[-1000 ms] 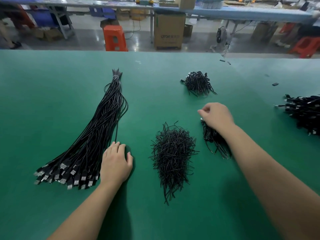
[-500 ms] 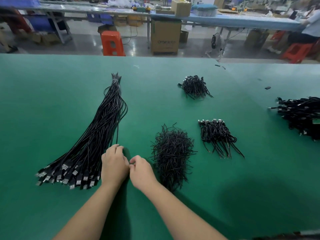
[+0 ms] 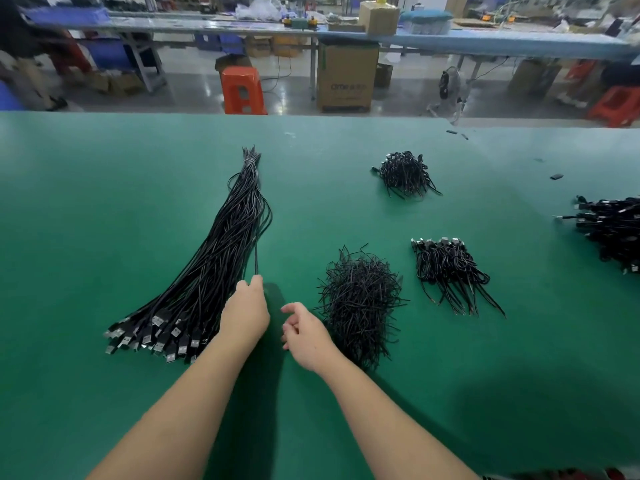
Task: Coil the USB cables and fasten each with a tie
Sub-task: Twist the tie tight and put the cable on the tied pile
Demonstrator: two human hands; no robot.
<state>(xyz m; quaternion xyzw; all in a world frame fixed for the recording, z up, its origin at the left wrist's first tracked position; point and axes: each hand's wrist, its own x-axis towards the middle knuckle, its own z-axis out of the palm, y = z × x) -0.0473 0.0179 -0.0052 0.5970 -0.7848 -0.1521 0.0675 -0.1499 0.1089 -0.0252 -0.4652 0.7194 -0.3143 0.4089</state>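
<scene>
The left hand [image 3: 244, 315] pinches one cable [image 3: 256, 258] beside the cable bundle [image 3: 211, 265]; the right hand [image 3: 304, 336], just right of it, hangs relaxed and holds nothing.

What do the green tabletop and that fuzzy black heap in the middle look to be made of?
The tabletop looks like a matte green mat, perhaps rubber or felt-like sheet: even colour, soft shadows, almost no glare. The heap of ties looks like thin plastic-coated wire twist ties: stiff, kinked black strands that hold their bends. That is a guess from their shape only.
</scene>
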